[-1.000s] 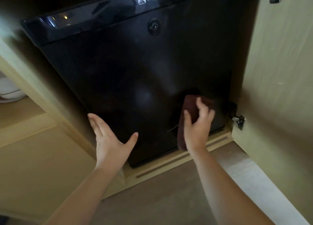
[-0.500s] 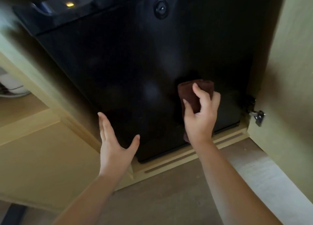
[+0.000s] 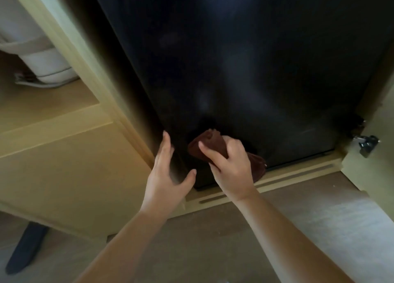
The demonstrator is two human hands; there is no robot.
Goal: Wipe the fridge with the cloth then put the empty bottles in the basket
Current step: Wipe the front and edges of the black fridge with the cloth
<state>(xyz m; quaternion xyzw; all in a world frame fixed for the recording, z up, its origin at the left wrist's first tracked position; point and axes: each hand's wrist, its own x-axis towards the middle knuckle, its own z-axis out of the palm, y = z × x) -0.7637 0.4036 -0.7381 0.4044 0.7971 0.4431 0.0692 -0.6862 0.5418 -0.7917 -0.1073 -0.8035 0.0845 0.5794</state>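
Right hand (image 3: 232, 167) clamps the folded brown cloth (image 3: 210, 144), fingers curled over it, pressing it to the lower left part of the black fridge door (image 3: 255, 69). Folded thick, I judge, so the pad spreads pressure and my knuckles ride clear of the gloss. Left hand (image 3: 166, 176) is released, fingers straight and thumb spread, at the door's lower left corner just beside the cloth. It is likely bracing me as I lean in; actual contact is too dark to confirm.

Head view, edges: the door's bottom edge runs just below the cloth, then the slotted wooden base strip (image 3: 298, 172). The cabinet upright (image 3: 89, 69) sits tight on the left, so there is little stroke room that way. Open room lies rightward along the door's foot, toward the metal hinge (image 3: 365, 144) and the swung-open cabinet door (image 3: 383, 186), and upward over the panel. Pale smears show higher on the gloss. Wiping is the step in hand; bottles and basket are not in view.
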